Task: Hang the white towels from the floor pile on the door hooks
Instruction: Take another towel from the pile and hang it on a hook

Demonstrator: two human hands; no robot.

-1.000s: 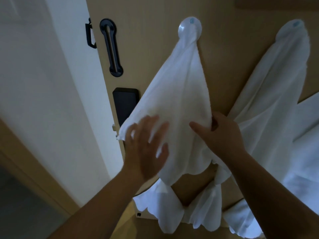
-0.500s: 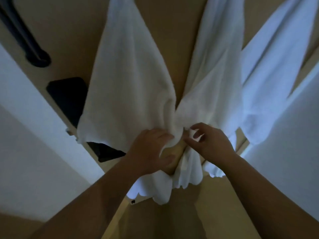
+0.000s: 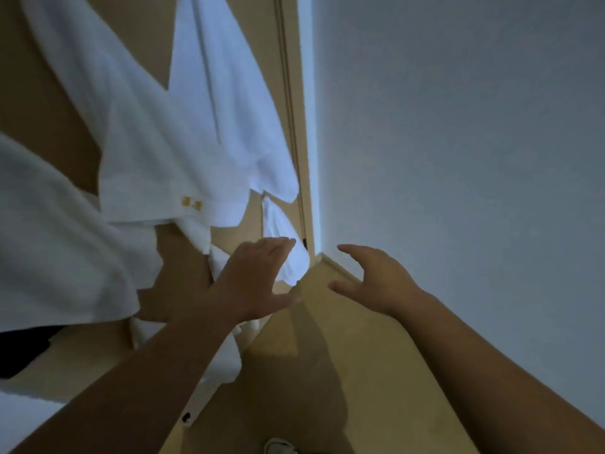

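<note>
Door (image 3: 229, 44), tan wood: carried three white towels, presumably draped from hooks above the frame's top edge, which were not in view.

Towel, left (image 3: 49, 250): broad, spread across the door's left side.

Towel, middle (image 3: 147, 152): gold mark near its lower hem.

Towel, right (image 3: 222, 109): hung beside the door's right edge, near the pale wall (image 3: 458, 158).

Left hand (image 3: 252, 280): fingers spread wide, holding nothing, in front of a low towel corner; contact unclear.

Right hand (image 3: 376, 283): loosely spread, empty, apart from all cloth.

Change: half a second earlier both hands pinched the towel hems together; now released, likely because the arranging was finished. Floor pile not in view.
</note>
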